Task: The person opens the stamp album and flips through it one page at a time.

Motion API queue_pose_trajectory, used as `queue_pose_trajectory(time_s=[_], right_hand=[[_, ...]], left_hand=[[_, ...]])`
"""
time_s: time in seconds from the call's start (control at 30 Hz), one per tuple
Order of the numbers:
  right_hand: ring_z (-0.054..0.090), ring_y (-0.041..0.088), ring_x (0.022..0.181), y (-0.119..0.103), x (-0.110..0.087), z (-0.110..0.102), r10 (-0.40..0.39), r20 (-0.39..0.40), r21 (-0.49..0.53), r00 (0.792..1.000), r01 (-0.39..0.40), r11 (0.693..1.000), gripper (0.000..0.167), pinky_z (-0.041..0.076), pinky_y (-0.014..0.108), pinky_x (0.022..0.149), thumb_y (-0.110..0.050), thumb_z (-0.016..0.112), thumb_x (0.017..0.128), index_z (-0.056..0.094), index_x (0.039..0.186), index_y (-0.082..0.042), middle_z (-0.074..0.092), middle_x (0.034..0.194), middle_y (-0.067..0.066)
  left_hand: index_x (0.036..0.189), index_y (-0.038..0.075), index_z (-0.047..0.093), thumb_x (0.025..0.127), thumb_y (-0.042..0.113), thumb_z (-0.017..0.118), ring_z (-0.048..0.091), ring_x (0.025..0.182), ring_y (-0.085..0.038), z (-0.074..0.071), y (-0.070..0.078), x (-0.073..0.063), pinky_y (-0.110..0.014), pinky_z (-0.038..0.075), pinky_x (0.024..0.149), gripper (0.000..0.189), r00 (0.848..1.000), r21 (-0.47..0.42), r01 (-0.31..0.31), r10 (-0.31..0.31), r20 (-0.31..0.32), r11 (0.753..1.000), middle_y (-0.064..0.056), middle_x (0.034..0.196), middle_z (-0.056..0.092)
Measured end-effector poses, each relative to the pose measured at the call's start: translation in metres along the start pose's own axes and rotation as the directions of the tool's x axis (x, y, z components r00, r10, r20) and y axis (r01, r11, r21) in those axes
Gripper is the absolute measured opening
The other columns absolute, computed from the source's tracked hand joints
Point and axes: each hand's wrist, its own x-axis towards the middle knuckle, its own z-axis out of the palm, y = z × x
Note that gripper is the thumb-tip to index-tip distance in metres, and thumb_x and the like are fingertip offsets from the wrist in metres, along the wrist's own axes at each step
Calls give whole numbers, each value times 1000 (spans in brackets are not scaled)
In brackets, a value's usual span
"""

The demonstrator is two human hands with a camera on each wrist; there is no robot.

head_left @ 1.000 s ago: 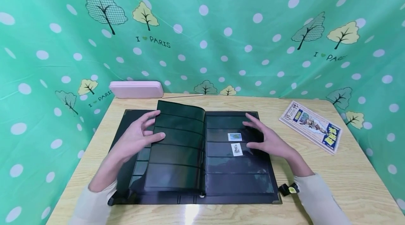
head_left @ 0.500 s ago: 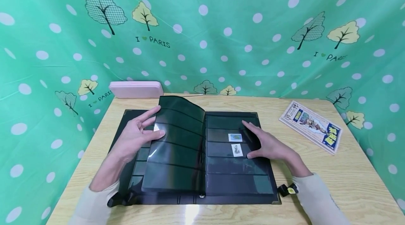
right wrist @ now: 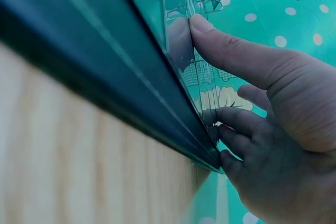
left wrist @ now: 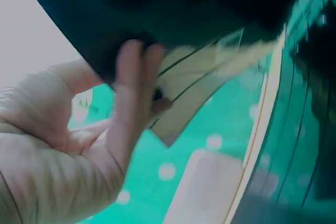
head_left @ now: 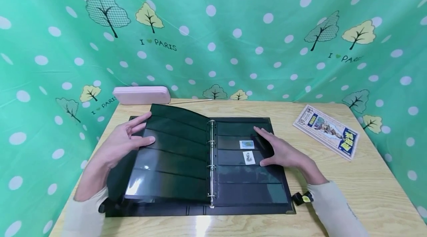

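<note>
A black stamp album [head_left: 160, 210] lies spread on the table, its metal ring spine [head_left: 211, 163] showing down the middle. My left hand [head_left: 115, 148] pinches the outer edge of a raised black album page [head_left: 170, 155] that slopes up over the left cover. The left wrist view has the left hand [left wrist: 68, 150] at that page's edge, slightly blurred. On the right page [head_left: 240, 192] are a blue-green stamp [head_left: 247, 144] and a pale portrait stamp [head_left: 248, 157]. My right hand [head_left: 283, 152] rests on this page's outer part, thumb and fingers spread; its thumb touches the page surface in the right wrist view.
A pink case [head_left: 141, 95] stands at the back left, with a thin stick [head_left: 190, 101] beside it. At the back right lies a printed booklet or pack [head_left: 328, 130]. A green patterned cloth [head_left: 213, 37] hangs behind the wooden table [head_left: 337, 189].
My left hand has moved left with the pinched page, uncovering the ring spine. The right hand has slid slightly down the right page and stays there.
</note>
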Motion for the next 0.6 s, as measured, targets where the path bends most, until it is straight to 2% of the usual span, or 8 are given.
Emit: queue_pose_trajectory(time_s=[0.07, 0.13, 0.2, 0.3, 0.37, 0.43, 0.5, 0.6], right_hand=[[17, 54, 166, 0, 1, 0, -9, 1, 4, 1000, 9, 1000, 121, 32, 75, 124, -22, 97, 88, 18, 180, -21, 14, 183, 25], [16, 53, 166, -1, 1, 0, -19, 4, 6, 1000, 19, 1000, 121, 32, 74, 125, -21, 97, 88, 18, 180, -19, 14, 183, 24], [16, 53, 167, 0, 1, 0, -29, 4, 3, 1000, 29, 1000, 121, 31, 74, 125, -22, 97, 88, 19, 180, -18, 15, 183, 24], [16, 52, 167, 0, 1, -1, -38, 3, -5, 999, 38, 999, 120, 30, 74, 125, -22, 97, 89, 19, 180, -17, 15, 183, 24], [16, 52, 167, 0, 1, -1, -38, 1, -13, 999, 38, 999, 119, 30, 74, 126, -23, 97, 89, 20, 180, -17, 16, 183, 23], [17, 52, 167, 1, 0, -2, -38, -1, -20, 999, 38, 999, 119, 31, 74, 125, -24, 97, 89, 20, 180, -18, 17, 183, 24], [18, 52, 166, 1, 0, -2, -39, -1, -25, 999, 39, 999, 119, 32, 74, 125, -26, 97, 89, 20, 180, -17, 17, 183, 24], [20, 52, 166, 1, 1, -2, -43, -3, -32, 999, 43, 999, 120, 32, 74, 125, -28, 97, 88, 20, 180, -17, 18, 182, 24]], left_hand=[[177, 12, 29, 103, 14, 80, 38, 159, -51, -8, -7, 1, -24, 57, 96, 90, 1000, 32, 1, -2, 28, 999, -33, 175, 30], [176, 8, 29, 103, 13, 81, 44, 154, -54, -13, -14, 3, -22, 58, 91, 90, 998, 67, -3, -1, 59, 998, -38, 172, 32], [175, 3, 28, 103, 14, 81, 56, 146, -52, -16, -19, 5, -24, 61, 89, 90, 995, 114, -3, -8, 101, 994, -42, 169, 34], [173, -3, 27, 103, 18, 83, 76, 119, -41, -17, -26, 7, -36, 65, 90, 92, 988, 211, -7, -25, 150, 977, -47, 160, 42], [172, -7, 26, 104, 21, 82, 80, 103, -31, -16, -31, 10, -41, 65, 90, 92, 984, 267, -14, -34, 174, 964, -47, 153, 49], [170, -9, 29, 104, 22, 81, 77, 90, -23, -12, -37, 14, -41, 63, 85, 90, 985, 305, -19, -35, 171, 952, -41, 142, 61], [168, -11, 33, 104, 23, 81, 70, 83, -20, -9, -42, 18, -36, 59, 78, 87, 987, 350, -22, -35, 154, 937, -29, 126, 70], [164, -14, 39, 102, 23, 83, 64, 80, -20, -3, -50, 24, -34, 53, 70, 84, 992, 402, -18, -34, 122, 916, -14, 105, 72]])
